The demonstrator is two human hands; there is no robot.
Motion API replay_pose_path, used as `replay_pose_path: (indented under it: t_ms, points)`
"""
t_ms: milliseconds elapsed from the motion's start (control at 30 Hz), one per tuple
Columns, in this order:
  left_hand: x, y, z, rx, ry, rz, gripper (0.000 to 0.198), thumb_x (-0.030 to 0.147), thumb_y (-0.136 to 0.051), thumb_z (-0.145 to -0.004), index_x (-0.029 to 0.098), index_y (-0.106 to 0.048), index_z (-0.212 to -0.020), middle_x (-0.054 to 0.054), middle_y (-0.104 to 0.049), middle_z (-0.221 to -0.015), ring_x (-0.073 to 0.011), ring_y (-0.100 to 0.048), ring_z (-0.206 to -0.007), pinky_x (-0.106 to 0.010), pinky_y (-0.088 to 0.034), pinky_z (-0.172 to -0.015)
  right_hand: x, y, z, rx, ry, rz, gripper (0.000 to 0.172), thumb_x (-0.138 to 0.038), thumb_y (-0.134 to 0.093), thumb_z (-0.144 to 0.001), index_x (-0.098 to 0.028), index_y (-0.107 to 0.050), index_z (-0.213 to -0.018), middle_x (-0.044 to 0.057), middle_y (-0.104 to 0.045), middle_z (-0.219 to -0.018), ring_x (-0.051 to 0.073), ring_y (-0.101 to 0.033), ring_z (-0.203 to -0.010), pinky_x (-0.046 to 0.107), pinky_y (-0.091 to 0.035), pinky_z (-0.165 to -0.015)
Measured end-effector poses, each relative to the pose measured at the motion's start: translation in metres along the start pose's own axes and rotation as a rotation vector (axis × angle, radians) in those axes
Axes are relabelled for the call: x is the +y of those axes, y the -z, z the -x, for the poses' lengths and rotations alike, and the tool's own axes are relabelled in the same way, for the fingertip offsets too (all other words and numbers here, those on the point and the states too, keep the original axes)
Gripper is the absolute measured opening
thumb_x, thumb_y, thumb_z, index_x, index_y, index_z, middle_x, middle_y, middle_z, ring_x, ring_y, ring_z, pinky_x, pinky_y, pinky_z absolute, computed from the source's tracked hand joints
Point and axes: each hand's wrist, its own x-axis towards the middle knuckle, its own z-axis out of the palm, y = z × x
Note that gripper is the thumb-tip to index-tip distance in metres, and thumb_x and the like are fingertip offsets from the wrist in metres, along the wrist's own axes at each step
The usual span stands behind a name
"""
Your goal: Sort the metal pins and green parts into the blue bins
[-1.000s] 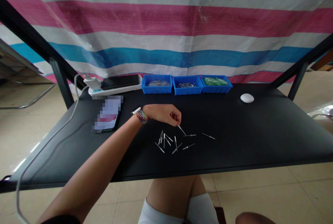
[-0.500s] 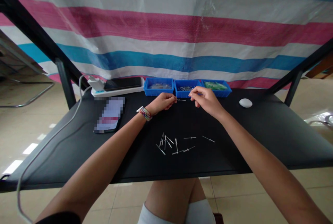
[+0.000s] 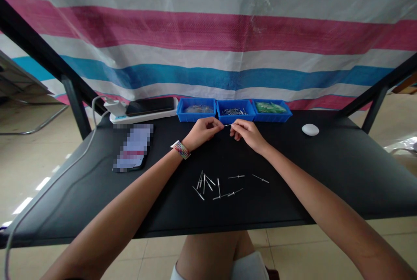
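Nearest the viewer, a scatter of loose silver metal rivets (image 3: 217, 184) lay on the matte black counter (image 3: 325, 171). Beyond them the left hand (image 3: 202, 131) pinched one thin silver rivet (image 3: 227, 125) in a closed fingertip grip, while the right hand (image 3: 247, 132) held its fingertips closed at the rivet's free end, apparently fitting a small part on; alignment seemed the next need. Behind stood three blue plastic bins (image 3: 234, 110) and a striped pink, white and blue tarpaulin (image 3: 208, 32).

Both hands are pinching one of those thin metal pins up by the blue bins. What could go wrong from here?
The pin is held only at its ends by left hand and right hand fingertips; it could slip and drop onto the black table. The forearms pass close over the loose pins; lowering them might scatter some off the front edge.
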Motion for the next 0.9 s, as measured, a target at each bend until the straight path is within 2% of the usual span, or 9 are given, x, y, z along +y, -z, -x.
replay_pose_path:
  t_ms: [133, 267, 433, 567, 900]
  points:
    - [0.0023, 0.0006, 0.0009, 0.003, 0.018, -0.003, 0.035, 0.047, -0.078, -0.087, 0.014, -0.070, -0.092, 0.002, -0.059, -0.071, -0.0074, -0.048, -0.053, -0.019, -0.035, -0.046, 0.0019, 0.0009, 0.0006, 0.004, -0.004, -0.022, 0.038, -0.055, -0.068, -0.092, -0.019, -0.067, -0.080, 0.003, -0.070, -0.073, 0.014, -0.062, -0.060, 0.025, -0.050, -0.056]
    - [0.0043, 0.0005, 0.0013, 0.014, 0.039, 0.012, 0.036, 0.049, -0.077, -0.088, 0.015, -0.068, -0.093, 0.002, -0.057, -0.072, -0.0069, -0.048, -0.052, -0.019, -0.036, -0.044, 0.0010, 0.0014, 0.0019, 0.009, 0.004, -0.021, 0.029, -0.047, -0.069, -0.092, -0.019, -0.067, -0.082, 0.003, -0.070, -0.076, 0.014, -0.062, -0.061, 0.025, -0.051, -0.057]
    - [0.0055, 0.0001, 0.0021, 0.004, 0.066, -0.029, 0.039, 0.054, -0.072, -0.093, 0.016, -0.066, -0.093, 0.004, -0.052, -0.067, -0.0069, -0.047, -0.050, -0.017, -0.037, -0.044, -0.0010, 0.0013, 0.0027, 0.052, 0.016, -0.064, 0.022, -0.041, -0.071, -0.091, -0.020, -0.068, -0.086, 0.002, -0.071, -0.079, 0.013, -0.062, -0.058, 0.025, -0.050, -0.054]
    - [0.0050, 0.0011, 0.0024, -0.035, 0.071, -0.077, 0.044, 0.059, -0.064, -0.097, 0.015, -0.068, -0.093, 0.002, -0.055, -0.071, -0.0073, -0.049, -0.053, -0.017, -0.038, -0.044, -0.0015, 0.0004, 0.0031, 0.074, 0.013, -0.064, 0.022, -0.040, -0.076, -0.087, -0.019, -0.070, -0.088, 0.001, -0.069, -0.079, 0.013, -0.063, -0.056, 0.025, -0.051, -0.052]
    - [0.0024, 0.0007, 0.0025, -0.049, 0.033, -0.084, 0.036, 0.050, -0.065, -0.098, 0.016, -0.067, -0.091, 0.001, -0.056, -0.071, -0.0079, -0.052, -0.055, -0.016, -0.042, -0.045, 0.0025, 0.0000, 0.0049, 0.083, 0.029, -0.063, 0.020, -0.037, -0.079, -0.086, -0.019, -0.071, -0.091, 0.000, -0.066, -0.079, 0.012, -0.063, -0.055, 0.024, -0.052, -0.051]
